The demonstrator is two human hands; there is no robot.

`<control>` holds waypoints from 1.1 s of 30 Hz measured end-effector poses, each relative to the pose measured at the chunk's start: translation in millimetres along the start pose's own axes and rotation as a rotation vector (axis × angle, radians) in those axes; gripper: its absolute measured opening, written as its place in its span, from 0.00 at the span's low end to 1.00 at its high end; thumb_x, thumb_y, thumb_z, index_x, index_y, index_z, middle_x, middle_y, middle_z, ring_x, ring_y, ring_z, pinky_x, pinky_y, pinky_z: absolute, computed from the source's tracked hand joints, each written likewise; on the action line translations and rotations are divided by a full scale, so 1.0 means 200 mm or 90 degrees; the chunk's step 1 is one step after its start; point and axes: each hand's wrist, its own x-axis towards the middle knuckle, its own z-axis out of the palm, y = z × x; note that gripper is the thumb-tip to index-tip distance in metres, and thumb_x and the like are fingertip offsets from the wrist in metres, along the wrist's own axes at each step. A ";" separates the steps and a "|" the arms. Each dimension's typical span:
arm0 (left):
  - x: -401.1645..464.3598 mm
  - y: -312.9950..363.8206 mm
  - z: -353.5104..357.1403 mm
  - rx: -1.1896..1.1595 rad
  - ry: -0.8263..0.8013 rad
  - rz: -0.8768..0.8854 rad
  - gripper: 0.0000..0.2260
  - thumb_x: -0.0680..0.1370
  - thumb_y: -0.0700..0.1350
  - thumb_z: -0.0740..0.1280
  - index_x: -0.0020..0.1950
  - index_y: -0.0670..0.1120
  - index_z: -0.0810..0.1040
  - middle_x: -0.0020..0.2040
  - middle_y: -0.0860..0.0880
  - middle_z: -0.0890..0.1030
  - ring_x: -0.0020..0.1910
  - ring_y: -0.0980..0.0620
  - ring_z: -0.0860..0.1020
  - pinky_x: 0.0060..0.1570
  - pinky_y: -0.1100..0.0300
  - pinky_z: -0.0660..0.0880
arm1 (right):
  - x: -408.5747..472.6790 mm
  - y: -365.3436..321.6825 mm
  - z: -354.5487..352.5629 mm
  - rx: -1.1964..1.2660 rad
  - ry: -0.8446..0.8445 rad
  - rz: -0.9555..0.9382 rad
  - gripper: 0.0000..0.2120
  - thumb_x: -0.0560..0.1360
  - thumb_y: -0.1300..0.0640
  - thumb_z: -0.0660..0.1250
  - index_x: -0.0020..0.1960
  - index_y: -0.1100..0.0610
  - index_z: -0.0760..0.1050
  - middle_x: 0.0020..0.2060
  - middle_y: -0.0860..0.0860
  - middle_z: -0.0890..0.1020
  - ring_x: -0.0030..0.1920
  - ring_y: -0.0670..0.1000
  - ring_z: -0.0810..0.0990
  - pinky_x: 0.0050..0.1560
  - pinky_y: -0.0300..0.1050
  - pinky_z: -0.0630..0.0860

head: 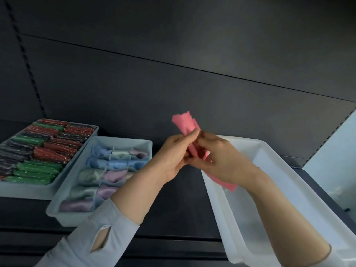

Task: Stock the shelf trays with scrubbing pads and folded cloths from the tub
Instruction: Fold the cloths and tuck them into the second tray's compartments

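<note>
Pink cloth (189, 139) is up between both my hands, pinched by left hand (172, 158) and right hand (221, 160), mid-fold over the shelf; white tub (269, 189) sits right under my right wrist; divided cloth tray (100, 176) is off past my left forearm; I'd say keep the edges lined up and roll snug so it fits a slot.

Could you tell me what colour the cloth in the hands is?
Pink cloth, clearest in the head view.

No readable text, labels or numbers anywhere.
</note>
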 end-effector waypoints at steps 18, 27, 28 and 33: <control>0.03 0.11 -0.23 -0.204 0.027 -0.107 0.12 0.81 0.38 0.62 0.62 0.37 0.77 0.57 0.38 0.82 0.55 0.45 0.81 0.57 0.51 0.77 | 0.00 0.04 0.17 -0.120 0.231 -0.179 0.24 0.70 0.68 0.73 0.62 0.51 0.79 0.70 0.54 0.69 0.70 0.57 0.67 0.66 0.49 0.69; 0.06 0.01 -0.32 -0.097 0.152 -0.024 0.10 0.78 0.34 0.65 0.57 0.38 0.80 0.48 0.41 0.83 0.45 0.45 0.81 0.44 0.54 0.80 | 0.00 -0.01 0.24 0.272 0.076 0.160 0.20 0.73 0.44 0.71 0.38 0.63 0.80 0.34 0.55 0.78 0.37 0.49 0.74 0.40 0.47 0.72; 0.05 0.00 -0.31 -0.085 0.143 -0.016 0.09 0.78 0.33 0.65 0.55 0.38 0.81 0.47 0.41 0.83 0.45 0.46 0.81 0.46 0.53 0.80 | 0.02 -0.01 0.24 0.312 0.096 0.181 0.22 0.74 0.44 0.70 0.38 0.65 0.78 0.31 0.58 0.75 0.34 0.53 0.71 0.38 0.47 0.70; 0.01 0.01 -0.25 -0.128 0.103 0.016 0.08 0.81 0.39 0.63 0.51 0.44 0.82 0.44 0.46 0.85 0.42 0.52 0.84 0.44 0.58 0.82 | 0.07 -0.02 0.28 0.343 0.134 0.253 0.27 0.74 0.41 0.66 0.37 0.67 0.73 0.33 0.64 0.73 0.32 0.52 0.67 0.35 0.48 0.66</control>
